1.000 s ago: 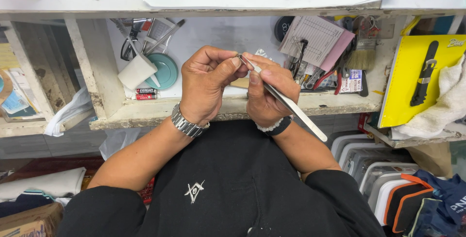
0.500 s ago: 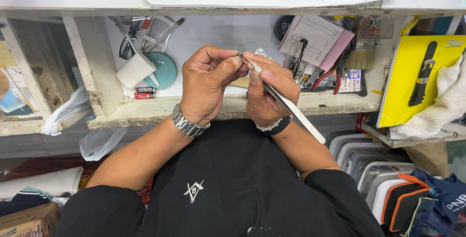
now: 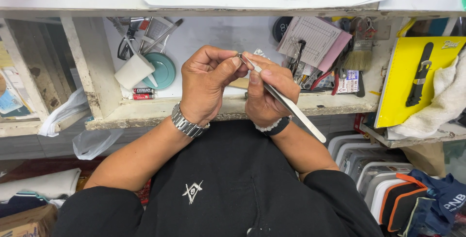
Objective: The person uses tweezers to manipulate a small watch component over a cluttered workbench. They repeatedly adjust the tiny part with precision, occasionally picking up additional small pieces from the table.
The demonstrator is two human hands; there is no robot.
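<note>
Black short-sleeved top (image 3: 228, 179) with a small white emblem (image 3: 192, 191) stitched on the chest, kind of a crossed-tools shape. Sleeves end above the elbows, so both forearms are bare. Left wrist has a chunky silver metal link watch band (image 3: 188, 122). Right wrist has a black band (image 3: 278, 127) with a string of little white beads (image 3: 266, 127) right next to it. No rings that I can spot on the hands.
</note>
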